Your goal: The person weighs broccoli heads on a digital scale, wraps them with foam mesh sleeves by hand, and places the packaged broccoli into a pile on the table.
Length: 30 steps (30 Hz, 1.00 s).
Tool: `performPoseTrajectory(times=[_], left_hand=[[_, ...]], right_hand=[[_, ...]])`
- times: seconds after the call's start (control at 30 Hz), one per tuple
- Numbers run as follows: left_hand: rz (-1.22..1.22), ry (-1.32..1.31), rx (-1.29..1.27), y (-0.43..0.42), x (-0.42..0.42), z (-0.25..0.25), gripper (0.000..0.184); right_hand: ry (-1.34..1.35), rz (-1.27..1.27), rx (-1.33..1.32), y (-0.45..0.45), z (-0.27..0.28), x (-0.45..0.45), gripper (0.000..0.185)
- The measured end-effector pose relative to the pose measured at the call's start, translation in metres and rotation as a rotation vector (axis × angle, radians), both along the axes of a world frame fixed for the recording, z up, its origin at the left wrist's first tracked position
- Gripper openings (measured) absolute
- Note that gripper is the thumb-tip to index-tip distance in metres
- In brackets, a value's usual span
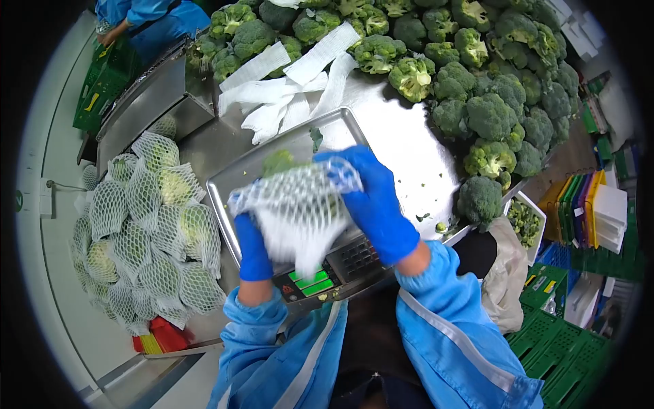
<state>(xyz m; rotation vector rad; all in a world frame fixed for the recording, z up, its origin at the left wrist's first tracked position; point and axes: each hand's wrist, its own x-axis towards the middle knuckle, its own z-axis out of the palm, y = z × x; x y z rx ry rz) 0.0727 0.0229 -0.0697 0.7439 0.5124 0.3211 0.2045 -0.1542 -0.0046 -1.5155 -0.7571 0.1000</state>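
Note:
A white foam net sleeve is stretched wide between my two blue-gloved hands, its lower end blurred by motion. My left hand grips the sleeve's left side, most of its fingers hidden behind the mesh. On the other side, my right hand holds the sleeve's edge, fingertips inside the netting. A green broccoli head shows at the sleeve's far edge; how much of it is inside I cannot tell. Below them lies the steel tray of a weighing scale, with a lit green display at its near side.
Loose broccoli is heaped at the back and right. Flat white net sleeves lie behind the scale. Netted broccoli is piled at left, beside a red bundle. Another person's sleeve shows at the upper left.

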Motion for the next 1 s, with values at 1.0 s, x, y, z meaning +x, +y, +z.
performPoseTrajectory(times=[1.0], left_hand=[[0.033,0.099,-0.340,-0.008,-0.005,0.133,0.040]], right_hand=[[1.468,0.441,0.352,-0.001,0.020,-0.053,0.055]])
